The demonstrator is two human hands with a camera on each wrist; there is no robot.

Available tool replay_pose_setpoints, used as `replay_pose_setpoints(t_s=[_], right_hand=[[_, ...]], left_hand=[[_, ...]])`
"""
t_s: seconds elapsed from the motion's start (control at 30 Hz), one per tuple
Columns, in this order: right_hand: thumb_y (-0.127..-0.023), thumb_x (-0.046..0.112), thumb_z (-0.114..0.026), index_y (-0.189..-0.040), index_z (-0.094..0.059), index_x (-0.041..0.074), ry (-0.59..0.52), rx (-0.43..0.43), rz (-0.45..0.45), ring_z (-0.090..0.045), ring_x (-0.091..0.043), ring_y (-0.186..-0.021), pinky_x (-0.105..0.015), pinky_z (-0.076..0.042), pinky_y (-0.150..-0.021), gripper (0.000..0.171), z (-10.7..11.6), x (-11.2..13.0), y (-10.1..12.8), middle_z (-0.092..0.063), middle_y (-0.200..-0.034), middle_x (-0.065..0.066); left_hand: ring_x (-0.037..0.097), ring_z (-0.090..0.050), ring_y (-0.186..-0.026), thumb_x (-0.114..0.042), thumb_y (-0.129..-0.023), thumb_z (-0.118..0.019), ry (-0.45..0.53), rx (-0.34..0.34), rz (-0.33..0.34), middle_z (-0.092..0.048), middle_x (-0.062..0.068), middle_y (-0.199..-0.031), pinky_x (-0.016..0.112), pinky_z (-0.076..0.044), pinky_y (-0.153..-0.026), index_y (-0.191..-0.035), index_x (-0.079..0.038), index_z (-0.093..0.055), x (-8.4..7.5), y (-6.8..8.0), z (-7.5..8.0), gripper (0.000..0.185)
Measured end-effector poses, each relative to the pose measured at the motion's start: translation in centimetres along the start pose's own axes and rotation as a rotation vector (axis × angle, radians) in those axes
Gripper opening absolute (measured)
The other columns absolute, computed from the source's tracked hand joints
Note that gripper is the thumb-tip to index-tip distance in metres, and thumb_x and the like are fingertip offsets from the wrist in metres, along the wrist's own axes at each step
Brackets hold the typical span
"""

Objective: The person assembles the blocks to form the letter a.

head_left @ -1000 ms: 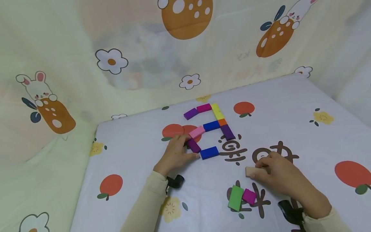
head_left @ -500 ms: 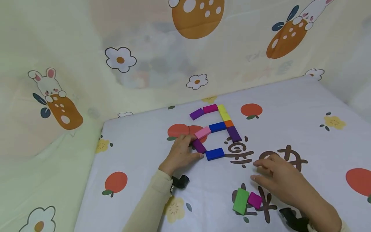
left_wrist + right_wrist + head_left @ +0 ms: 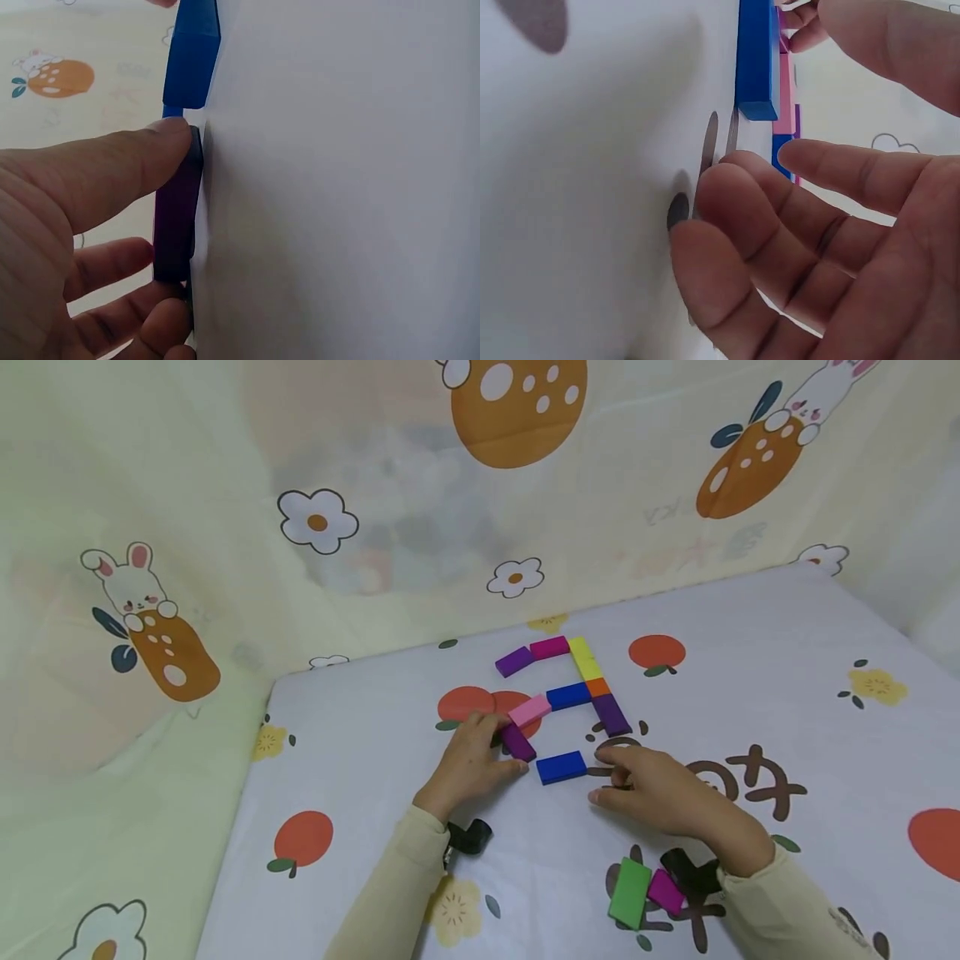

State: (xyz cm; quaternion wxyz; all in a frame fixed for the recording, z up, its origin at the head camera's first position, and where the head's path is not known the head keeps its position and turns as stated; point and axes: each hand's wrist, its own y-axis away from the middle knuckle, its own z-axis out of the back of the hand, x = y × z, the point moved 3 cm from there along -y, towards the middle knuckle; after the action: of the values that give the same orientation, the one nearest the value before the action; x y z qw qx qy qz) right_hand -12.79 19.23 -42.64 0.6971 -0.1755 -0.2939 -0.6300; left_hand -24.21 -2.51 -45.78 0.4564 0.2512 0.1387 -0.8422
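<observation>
On the printed sheet (image 3: 360, 777) flat coloured blocks form an angular figure. My left hand (image 3: 497, 750) pinches a dark purple block (image 3: 517, 742) by its ends; the thumb (image 3: 127, 161) presses one end of that purple block (image 3: 176, 217). A blue block (image 3: 561, 767) lies just right of it, also seen as the blue block (image 3: 191, 60) in the left wrist view. My right hand (image 3: 603, 774) hovers at that block's right end with loose, empty fingers (image 3: 765, 225) beside the blue block (image 3: 756, 56).
Farther back lie purple (image 3: 513, 661), magenta (image 3: 550, 647), yellow (image 3: 584, 658), orange (image 3: 597, 687), blue (image 3: 568, 696), pink (image 3: 529, 710) and purple (image 3: 611, 714) blocks. A green block (image 3: 630, 892) and a magenta one (image 3: 665, 891) lie by my right wrist. A printed curtain (image 3: 225, 527) hangs behind.
My right hand moved left and away from me, from beside the green block to the blue block. The beige block it held a second ago is no longer seen. My left hand stayed.
</observation>
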Motion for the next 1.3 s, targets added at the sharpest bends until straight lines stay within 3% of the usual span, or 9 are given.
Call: replay_pose_setpoints(t_s=[0.27, 0.5, 0.8, 1.1, 1.3], right_hand=[[-0.084, 0.031, -0.075, -0.132, -0.056, -0.002, -0.010, 0.032, 0.006, -0.048, -0.016, -0.072, -0.029, -0.041, -0.059, 0.061, -0.1, 0.0, -1.0, -0.051, -0.077, -0.002], [-0.085, 0.030, -0.074, -0.121, -0.064, 0.001, -0.030, 0.041, -0.038, -0.049, -0.017, -0.073, -0.031, -0.041, -0.059, 0.047, 0.0, -0.2, -1.5, -0.051, -0.075, -0.002], [-0.085, 0.027, -0.075, -0.098, -0.070, 0.007, -0.047, 0.024, -0.041, -0.048, -0.017, -0.071, -0.031, -0.040, -0.060, 0.024, 0.2, -0.2, -1.9, -0.052, -0.073, -0.002], [-0.084, 0.025, -0.075, -0.086, -0.069, 0.012, -0.030, 0.035, -0.060, -0.050, -0.017, -0.069, -0.031, -0.041, -0.060, 0.014, 0.0, 0.0, -2.7, -0.056, -0.068, 0.000], [-0.086, 0.023, -0.073, -0.081, -0.068, 0.013, -0.050, 0.102, -0.060, -0.051, -0.016, -0.068, -0.031, -0.041, -0.059, 0.012, -0.3, 0.0, -3.5, -0.058, -0.068, 0.002]], left_hand=[[0.020, -0.048, -0.107, -0.032, -0.083, -0.078, -0.081, 0.011, -0.132, -0.051, 0.006, -0.122, 0.033, -0.046, -0.086, -0.137, -0.023, -0.055, -0.6, 0.2, 0.4, 0.060], [0.016, -0.045, -0.107, -0.034, -0.085, -0.075, -0.123, 0.055, -0.128, -0.049, 0.001, -0.119, 0.030, -0.045, -0.084, -0.135, -0.031, -0.058, -0.8, -0.1, 0.3, 0.053], [0.015, -0.045, -0.106, -0.036, -0.085, -0.074, -0.139, 0.068, -0.143, -0.050, 0.001, -0.118, 0.029, -0.043, -0.085, -0.137, -0.027, -0.056, -1.2, -0.5, 0.5, 0.056], [0.014, -0.045, -0.103, -0.036, -0.084, -0.075, -0.142, 0.082, -0.132, -0.049, -0.001, -0.115, 0.027, -0.044, -0.083, -0.138, -0.028, -0.055, -1.0, -0.8, 0.7, 0.057], [0.013, -0.045, -0.104, -0.036, -0.083, -0.076, -0.126, 0.102, -0.111, -0.049, -0.001, -0.115, 0.028, -0.045, -0.083, -0.137, -0.027, -0.056, -0.6, -0.7, 0.7, 0.058]])
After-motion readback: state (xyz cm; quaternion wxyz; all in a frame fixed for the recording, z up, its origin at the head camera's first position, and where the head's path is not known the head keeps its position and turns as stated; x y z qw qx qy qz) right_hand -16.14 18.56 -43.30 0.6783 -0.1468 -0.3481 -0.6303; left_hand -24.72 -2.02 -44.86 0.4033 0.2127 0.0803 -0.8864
